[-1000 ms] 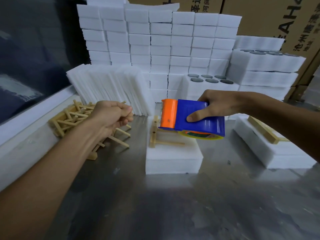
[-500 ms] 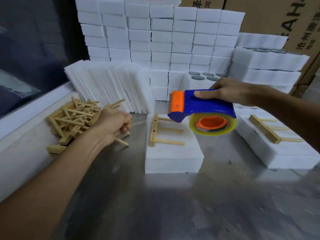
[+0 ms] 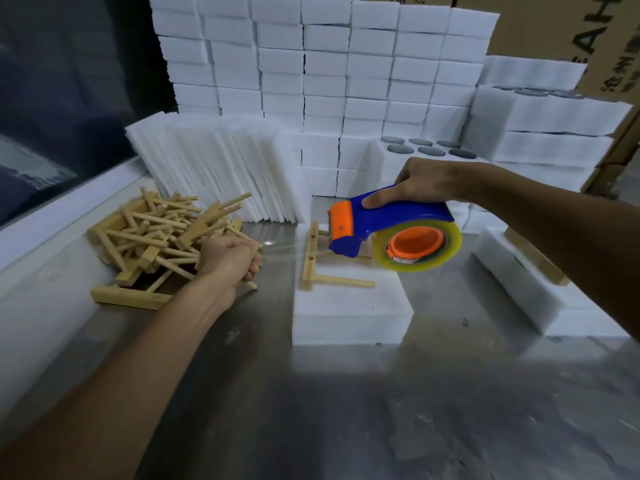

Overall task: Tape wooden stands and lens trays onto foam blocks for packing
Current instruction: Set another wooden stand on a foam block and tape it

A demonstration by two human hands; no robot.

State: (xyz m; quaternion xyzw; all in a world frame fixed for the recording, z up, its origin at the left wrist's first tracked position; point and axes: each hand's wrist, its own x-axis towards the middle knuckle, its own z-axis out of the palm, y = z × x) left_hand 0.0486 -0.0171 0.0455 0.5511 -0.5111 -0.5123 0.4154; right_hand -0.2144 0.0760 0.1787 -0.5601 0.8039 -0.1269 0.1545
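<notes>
A white foam block (image 3: 349, 308) lies on the steel table with a wooden stand (image 3: 313, 261) on its top. My right hand (image 3: 427, 183) grips a blue and orange tape dispenser (image 3: 388, 232) just above the block's far end. A strip of clear tape (image 3: 287, 247) stretches from the dispenser leftward to my left hand (image 3: 228, 259), which pinches its free end in curled fingers beside the block.
A pile of wooden stands (image 3: 156, 237) lies at the left. Thin foam sheets (image 3: 221, 164) lean against stacked foam blocks (image 3: 346, 81) behind. Foam lens trays (image 3: 426, 148) sit at the back right. Another foam block with a stand (image 3: 540, 285) is at the right.
The right hand has tilted the dispenser and lowered it toward the block's far end. The left hand has drawn the tape end out to the left, so a strip now spans the gap.
</notes>
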